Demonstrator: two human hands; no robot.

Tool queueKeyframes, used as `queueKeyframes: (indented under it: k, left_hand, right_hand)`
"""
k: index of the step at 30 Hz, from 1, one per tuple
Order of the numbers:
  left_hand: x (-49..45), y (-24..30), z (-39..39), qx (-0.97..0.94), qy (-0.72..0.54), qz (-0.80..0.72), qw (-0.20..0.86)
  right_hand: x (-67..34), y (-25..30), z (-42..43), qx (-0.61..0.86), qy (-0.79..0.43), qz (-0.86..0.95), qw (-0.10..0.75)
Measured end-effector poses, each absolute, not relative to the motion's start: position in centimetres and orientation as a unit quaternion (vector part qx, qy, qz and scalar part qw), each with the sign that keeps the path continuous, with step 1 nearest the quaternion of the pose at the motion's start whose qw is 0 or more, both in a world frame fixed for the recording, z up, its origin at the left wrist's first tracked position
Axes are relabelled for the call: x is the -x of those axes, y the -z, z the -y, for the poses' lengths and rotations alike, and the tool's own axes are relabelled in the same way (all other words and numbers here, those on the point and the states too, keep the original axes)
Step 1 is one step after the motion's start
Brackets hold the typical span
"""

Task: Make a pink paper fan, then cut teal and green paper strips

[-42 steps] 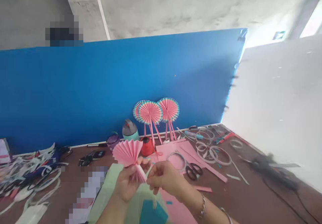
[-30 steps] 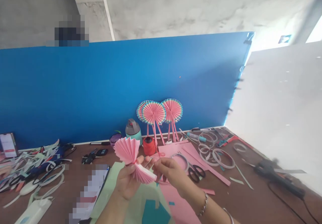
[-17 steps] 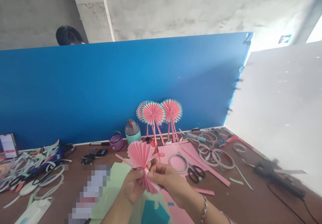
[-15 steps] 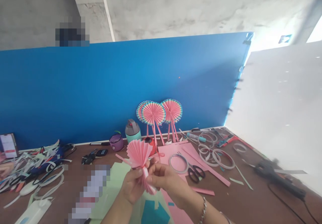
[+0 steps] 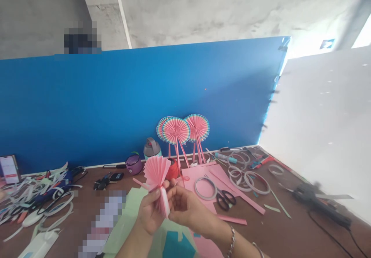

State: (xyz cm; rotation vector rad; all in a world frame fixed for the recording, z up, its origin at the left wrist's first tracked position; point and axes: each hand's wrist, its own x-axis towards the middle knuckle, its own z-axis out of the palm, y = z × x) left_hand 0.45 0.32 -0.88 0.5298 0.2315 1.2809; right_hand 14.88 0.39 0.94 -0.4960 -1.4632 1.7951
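Pink pleated paper [image 5: 156, 170] points fan-end up, long axis leaning left.

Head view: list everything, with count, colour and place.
Folded paper: one, pink, centre foreground
Round fans: at least three, pink, centre
Spool: one, red, behind folded paper
Bottle: one, grey, turquoise, left of spool
Pot: one, purple, left of bottle
Scissors: one, black handles, right of centre
Rings: several, whitish, near scissors
Corded tool: one, black, far right
Sheets: several, green and pink, foreground
Clutter: uncounted, whitish, left
Partition: one, blue, behind
Left hand: one, holding paper
Right hand: one, at paper's edge
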Motion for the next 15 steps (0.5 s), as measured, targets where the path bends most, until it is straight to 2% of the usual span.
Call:
queueKeyframes:
  k: [5, 9, 15]
  left_hand:
    - [-0.2, 1.2, -0.6, -0.228, -0.597, -0.152, 0.754]
    - [-0.4, 1.5, -0.8, -0.205, -0.583, -0.196, 0.762]
    - [-1.2, 1.0, -0.6, -0.232, -0.581, -0.262, 0.735]
  right_hand:
    - [-16.2, -1.9, -1.2, 0.232, -0.660, 0.637, 0.325]
    - [-17.0, -3.5, -1.6, 0.325, -0.682, 0.537, 0.376]
    - [-16.3, -3.0, -1.1, 0.342, -0.710, 0.510, 0.344]
